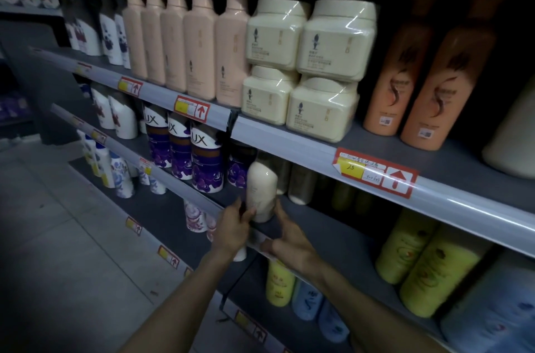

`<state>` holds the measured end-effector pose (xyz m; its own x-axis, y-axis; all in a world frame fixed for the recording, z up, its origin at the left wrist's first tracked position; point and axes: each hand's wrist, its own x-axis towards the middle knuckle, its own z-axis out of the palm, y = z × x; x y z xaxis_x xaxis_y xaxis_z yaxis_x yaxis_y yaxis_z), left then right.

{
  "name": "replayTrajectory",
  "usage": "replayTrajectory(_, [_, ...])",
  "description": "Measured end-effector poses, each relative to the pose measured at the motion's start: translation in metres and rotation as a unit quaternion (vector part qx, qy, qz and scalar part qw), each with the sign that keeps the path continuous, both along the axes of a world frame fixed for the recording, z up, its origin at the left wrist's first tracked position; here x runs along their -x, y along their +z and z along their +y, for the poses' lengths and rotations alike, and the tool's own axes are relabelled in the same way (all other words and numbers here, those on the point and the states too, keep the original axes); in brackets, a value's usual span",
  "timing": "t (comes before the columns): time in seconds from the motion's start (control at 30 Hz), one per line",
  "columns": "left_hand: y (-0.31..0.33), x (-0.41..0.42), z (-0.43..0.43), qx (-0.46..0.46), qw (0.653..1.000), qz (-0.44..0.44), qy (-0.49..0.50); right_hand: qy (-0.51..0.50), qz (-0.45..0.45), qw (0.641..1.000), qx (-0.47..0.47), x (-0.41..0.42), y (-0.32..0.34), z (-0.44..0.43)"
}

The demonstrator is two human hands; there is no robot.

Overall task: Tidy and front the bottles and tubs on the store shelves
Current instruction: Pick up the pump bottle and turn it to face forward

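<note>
A cream white bottle (261, 192) stands at the front edge of the middle shelf (327, 240), just right of the purple LUX bottles (206, 160). My left hand (233, 229) grips its lower left side with curled fingers. My right hand (285, 241) touches the bottle's lower right side with a raised finger or thumb, its other fingers curled near the shelf edge. Behind the bottle, darker bottles (301, 183) sit further back on the same shelf. On the top shelf stand pink pump bottles (199, 46), cream tubs (301, 63) stacked two high and orange bottles (434, 78).
Yellow-green bottles (428, 268) stand right on the middle shelf. The lower shelf carries yellow (279, 283) and blue bottles (308, 300). Shelf rails carry red price tags (376, 172). White bottles (115, 115) fill the left shelves. Grey floor tiles (58, 237) lie to the left.
</note>
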<state>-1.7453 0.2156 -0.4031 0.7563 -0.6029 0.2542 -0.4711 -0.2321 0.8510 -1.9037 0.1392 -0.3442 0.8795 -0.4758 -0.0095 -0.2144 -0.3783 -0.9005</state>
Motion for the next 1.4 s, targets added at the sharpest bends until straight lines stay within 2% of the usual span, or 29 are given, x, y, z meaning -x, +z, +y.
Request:
replayTrajectory(0.13, [-0.012, 0.02, -0.003, 0.021, 0.998, -0.039, 0.054, -0.002, 0.037, 0.998, 0.041, 0.01, -0.01, -0.002])
replayTrajectory(0.27, [-0.012, 0.021, -0.01, -0.007, 0.996, -0.054, 0.075, -0.024, 0.029, 0.992, 0.121, 0.03, -0.01, 0.001])
replayTrajectory(0.43, [0.003, 0.031, -0.004, -0.037, 0.996, -0.016, 0.075, -0.041, 0.032, 0.989, 0.136, 0.071, 0.015, -0.005])
replayTrajectory(0.6, [0.059, 0.11, 0.028, 0.098, 0.986, 0.046, 0.13, -0.069, 0.009, 0.984, 0.162, 0.135, 0.035, 0.005])
replayTrajectory(0.73, [0.12, 0.176, 0.036, 0.203, 0.978, 0.026, 0.032, -0.058, -0.037, 0.98, 0.188, 0.191, 0.083, 0.024])
replayTrajectory(0.8, [0.162, 0.2, 0.029, 0.256, 0.967, -0.005, -0.01, -0.114, -0.103, 0.962, 0.226, 0.213, 0.119, 0.028])
replayTrajectory(0.87, [0.201, 0.219, 0.013, 0.289, 0.955, -0.046, -0.044, -0.21, -0.199, 0.92, 0.264, 0.232, 0.154, 0.023])
replayTrajectory(0.93, [0.23, 0.231, -0.012, 0.277, 0.954, -0.06, -0.101, -0.31, -0.256, 0.873, 0.276, 0.248, 0.182, 0.006])
replayTrajectory(1.0, [0.252, 0.239, -0.048, 0.225, 0.958, -0.043, -0.17, -0.379, -0.248, 0.845, 0.284, 0.261, 0.201, -0.017])
replayTrajectory(1.1, [0.278, 0.25, -0.102, 0.111, 0.962, 0.01, -0.25, -0.435, -0.137, 0.851, 0.259, 0.271, 0.213, -0.049])
replayTrajectory(1.2, [0.286, 0.263, -0.139, 0.023, 0.967, -0.002, -0.254, -0.449, -0.041, 0.863, 0.226, 0.272, 0.219, -0.064])
replayTrajectory(1.3, [0.284, 0.271, -0.161, -0.02, 0.968, -0.036, -0.248, -0.439, -0.02, 0.88, 0.178, 0.269, 0.222, -0.078])
replayTrajectory(1.4, [0.278, 0.268, -0.178, -0.024, 0.964, -0.036, -0.261, -0.425, -0.03, 0.891, 0.155, 0.269, 0.223, -0.086])
